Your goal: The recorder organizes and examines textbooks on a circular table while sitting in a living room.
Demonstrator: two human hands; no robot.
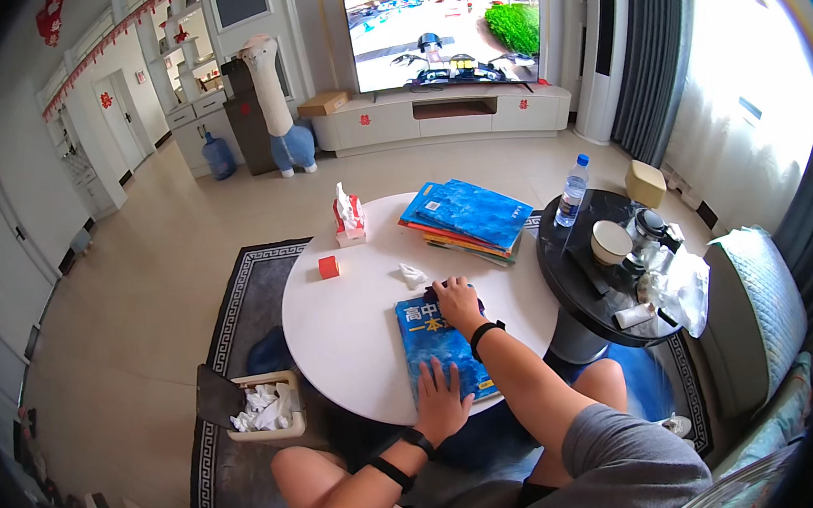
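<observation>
A blue book (421,346) with printed writing lies flat at the near edge of the round white table (341,331). My left hand (442,405) rests on the book's lower left part, fingers spread. At the book's top edge my right hand (458,304) presses on a dark crumpled cloth (435,295), which my fingers partly cover. Just beyond the book is a crumpled white tissue (413,276). A stack of books (475,213), blue ones on top, stands at the table's far right.
A red tissue box (349,222) and a small red box (329,267) stand at the table's left. On the black side table (558,271) are a water bottle (572,194), a paper cup (611,242) and a plastic bag (688,289). An open bin (295,406) holds used tissues.
</observation>
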